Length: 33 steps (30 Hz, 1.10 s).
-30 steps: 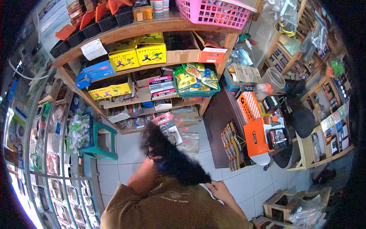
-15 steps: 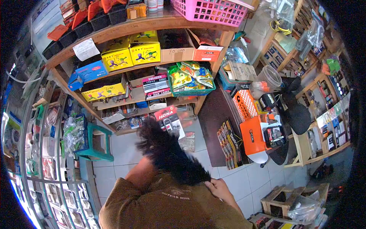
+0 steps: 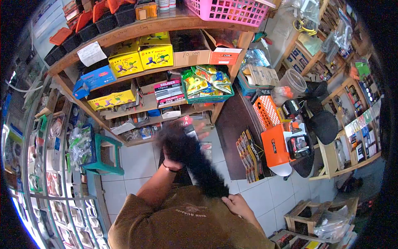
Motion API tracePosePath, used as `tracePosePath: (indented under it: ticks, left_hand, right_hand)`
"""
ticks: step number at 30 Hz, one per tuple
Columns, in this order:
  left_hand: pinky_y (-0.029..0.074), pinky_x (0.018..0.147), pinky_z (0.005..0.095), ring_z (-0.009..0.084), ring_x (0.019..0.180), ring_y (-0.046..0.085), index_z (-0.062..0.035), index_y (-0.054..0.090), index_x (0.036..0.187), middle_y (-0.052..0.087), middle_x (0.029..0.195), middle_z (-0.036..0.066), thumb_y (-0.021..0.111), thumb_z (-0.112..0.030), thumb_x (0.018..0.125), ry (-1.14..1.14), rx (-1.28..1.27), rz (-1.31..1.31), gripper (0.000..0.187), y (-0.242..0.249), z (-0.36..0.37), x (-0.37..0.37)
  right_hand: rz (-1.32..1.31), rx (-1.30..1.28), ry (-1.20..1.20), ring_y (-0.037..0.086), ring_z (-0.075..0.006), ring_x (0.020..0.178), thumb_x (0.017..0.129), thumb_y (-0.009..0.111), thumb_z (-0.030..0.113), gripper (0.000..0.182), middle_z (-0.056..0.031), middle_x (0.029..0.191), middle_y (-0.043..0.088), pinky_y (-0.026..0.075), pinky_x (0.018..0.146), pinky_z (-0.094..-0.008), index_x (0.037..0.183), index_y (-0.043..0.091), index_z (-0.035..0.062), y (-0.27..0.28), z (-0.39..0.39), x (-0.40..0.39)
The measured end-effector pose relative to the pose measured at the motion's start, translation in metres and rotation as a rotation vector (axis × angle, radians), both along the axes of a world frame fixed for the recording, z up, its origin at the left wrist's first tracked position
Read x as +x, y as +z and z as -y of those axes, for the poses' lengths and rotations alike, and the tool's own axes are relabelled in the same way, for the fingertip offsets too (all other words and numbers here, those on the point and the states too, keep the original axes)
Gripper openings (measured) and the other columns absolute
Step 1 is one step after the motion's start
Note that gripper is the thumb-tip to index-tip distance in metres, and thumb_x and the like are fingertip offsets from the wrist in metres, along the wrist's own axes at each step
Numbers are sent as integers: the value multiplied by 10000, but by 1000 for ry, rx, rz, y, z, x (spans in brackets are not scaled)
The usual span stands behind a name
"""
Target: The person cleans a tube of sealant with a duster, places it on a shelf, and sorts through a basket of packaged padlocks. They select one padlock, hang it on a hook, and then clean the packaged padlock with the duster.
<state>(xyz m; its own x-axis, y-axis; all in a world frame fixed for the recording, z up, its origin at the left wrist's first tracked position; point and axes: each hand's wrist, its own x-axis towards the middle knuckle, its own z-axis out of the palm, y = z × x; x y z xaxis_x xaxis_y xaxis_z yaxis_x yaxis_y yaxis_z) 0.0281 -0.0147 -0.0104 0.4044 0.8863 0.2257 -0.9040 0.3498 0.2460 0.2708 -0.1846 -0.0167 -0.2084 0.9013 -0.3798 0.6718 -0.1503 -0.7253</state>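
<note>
A black fluffy duster (image 3: 203, 172) slants across the middle, from my right hand up over my left hand. My right hand (image 3: 235, 204) is closed at its lower end, in front of the brown shirt; the handle is hidden. My left hand (image 3: 172, 164), with a dark band at the wrist, is partly covered by the duster. Its blurred fingertips show beyond the fluff, beside a red and white padlock pack (image 3: 188, 126). The left hand holds this pack from behind, and the duster's blurred tip lies over most of it.
Ahead, a wooden shelf (image 3: 166, 70) carries yellow boxes (image 3: 155, 54), a green basket (image 3: 209, 97) of packets and a pink basket (image 3: 230, 14). A green stool (image 3: 108, 159) stands left. On the right, an orange box (image 3: 275, 147) sits by a brown board (image 3: 232, 137).
The duster's tip has swept across the padlock pack, covering more of it. More of my left wrist shows. My right hand stays closed at the duster's lower end.
</note>
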Motion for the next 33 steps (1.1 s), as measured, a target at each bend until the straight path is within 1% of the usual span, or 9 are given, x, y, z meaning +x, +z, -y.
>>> tracePosePath:
  ticks: [4, 10, 14, 17, 19, 21, 22, 24, 33]
  left_hand:
    - [349, 932, 556, 322, 1207, 380, -129, 361, 1307, 361, 1340, 150, 386, -575, 837, 229, -210, -32, 649, 19, 9, 1]
    - [298, 929, 628, 394, 1175, 390, -137, 322, 1318, 335, 1360, 139, 386, -629, 804, -23, 19, 108, 714, -6, 3, -2]
    - [370, 953, 458, 316, 1148, 454, -81, 350, 1305, 454, 1263, 158, 353, -637, 819, 5, -49, 233, 738, 27, 14, -5]
    - [341, 941, 550, 372, 1188, 391, -109, 327, 1319, 375, 1322, 178, 348, -665, 801, -20, -68, 49, 760, 13, 9, 0]
    - [319, 941, 578, 381, 1190, 381, -118, 321, 1326, 359, 1334, 175, 370, -684, 779, 32, -56, 45, 788, 4, 12, 1]
    - [324, 967, 522, 316, 1173, 426, -109, 372, 1299, 439, 1280, 151, 387, -680, 777, 188, -242, -159, 774, 36, 22, 2]
    - [377, 957, 434, 260, 1132, 471, -166, 377, 1297, 457, 1264, 134, 439, -619, 794, -135, 45, 468, 680, -5, 10, -5]
    - [375, 938, 490, 295, 1116, 478, -164, 395, 1285, 464, 1257, 131, 433, -589, 815, 114, -273, 6, 634, 24, 20, -1]
    - [330, 920, 589, 388, 1146, 424, -145, 406, 1257, 447, 1275, 131, 357, -615, 826, 71, -152, -29, 640, 14, 15, 4]
  right_hand:
    - [-60, 38, -132, 448, -166, 430, 881, 511, 336, 422, -102, 466, 474, 375, 447, -344, 655, 546, -20, -17, 6, 1]
    - [39, -5, 87, 491, -346, 472, 854, 517, 390, 458, -216, 546, 504, 404, 496, -416, 647, 541, -18, -4, 2, 1]
    - [-84, 45, -169, 408, -194, 446, 870, 523, 341, 434, -141, 488, 455, 371, 465, -357, 656, 529, -36, -14, 8, 1]
    - [34, 28, 18, 391, -184, 450, 869, 524, 335, 435, -162, 495, 437, 365, 463, -358, 642, 517, -35, -4, 6, 2]
    - [8, 112, 28, 485, -383, 489, 856, 522, 366, 455, -225, 549, 501, 400, 487, -420, 613, 516, -19, -8, 6, 3]
    - [-35, 46, -80, 489, -375, 492, 858, 519, 363, 452, -223, 553, 503, 401, 492, -417, 617, 516, -20, -12, 8, -2]
    - [-78, -20, -184, 493, -367, 494, 860, 516, 360, 449, -221, 557, 506, 403, 497, -414, 621, 516, -21, -13, 9, -3]
    - [-10, -45, -62, 504, -358, 504, 863, 511, 364, 446, -221, 561, 504, 402, 503, -413, 641, 523, -23, -1, 5, -1]
    - [15, -60, 7, 517, -327, 498, 872, 491, 381, 452, -213, 556, 506, 410, 510, -395, 677, 544, -22, 0, 8, 1]
